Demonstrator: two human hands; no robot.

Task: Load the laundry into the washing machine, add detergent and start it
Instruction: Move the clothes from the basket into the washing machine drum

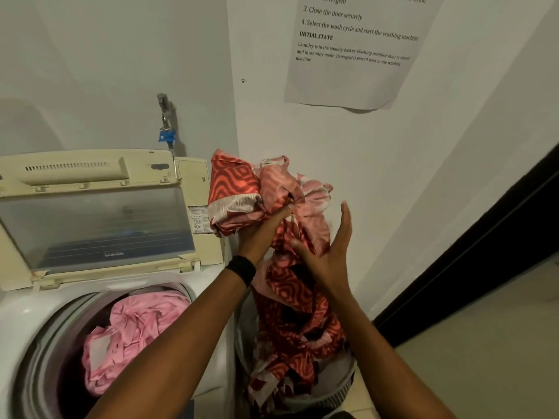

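Loading step: the left hand (257,234) grips a red patterned fabric bundle (239,192) above the grey plastic basket (338,388), the right hand (328,255) has straight fingers; next, swing it into the white top-loading washer (18,328).

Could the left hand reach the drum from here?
Probably yes: the lid is up and nothing lies between the left hand and the drum, though the red cloth it grips trails into the basket.

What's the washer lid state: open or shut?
Open: the lid stands raised behind the drum, and pink laundry is visible inside.
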